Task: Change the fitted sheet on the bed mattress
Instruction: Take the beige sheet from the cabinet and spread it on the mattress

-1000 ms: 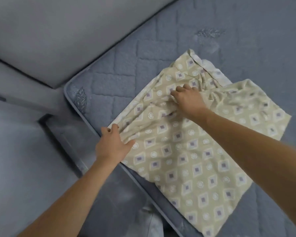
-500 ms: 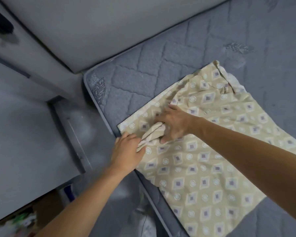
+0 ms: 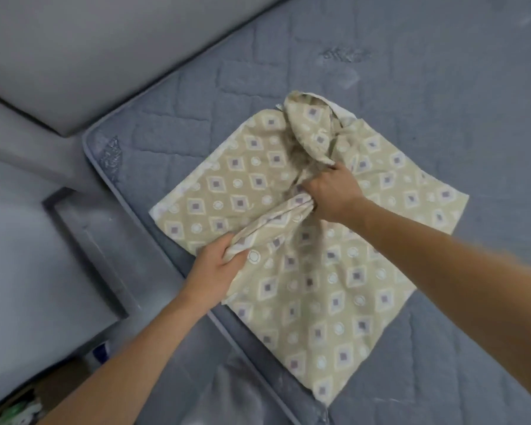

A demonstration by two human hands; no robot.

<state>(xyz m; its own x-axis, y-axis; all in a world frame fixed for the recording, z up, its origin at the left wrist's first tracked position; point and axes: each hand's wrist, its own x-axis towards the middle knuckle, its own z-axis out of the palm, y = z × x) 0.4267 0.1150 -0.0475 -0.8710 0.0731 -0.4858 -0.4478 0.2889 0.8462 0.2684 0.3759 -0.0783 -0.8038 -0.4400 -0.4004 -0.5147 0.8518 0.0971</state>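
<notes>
gripping one bunched fold of the sheet [image 3: 304, 271], both hands' fingers [image 3: 227, 246] closed, on the mattress [image 3: 442, 87]

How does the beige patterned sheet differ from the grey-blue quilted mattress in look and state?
The beige patterned sheet carries printed diamonds and circles; the grey-blue quilted mattress is plain, with stitched blocks. The sheet is folded and bunched, gripped by the left hand and right hand; the mattress lies flat and bare. The sheet covers only a small part of the mattress near its corner. Both are fabric surfaces.
</notes>
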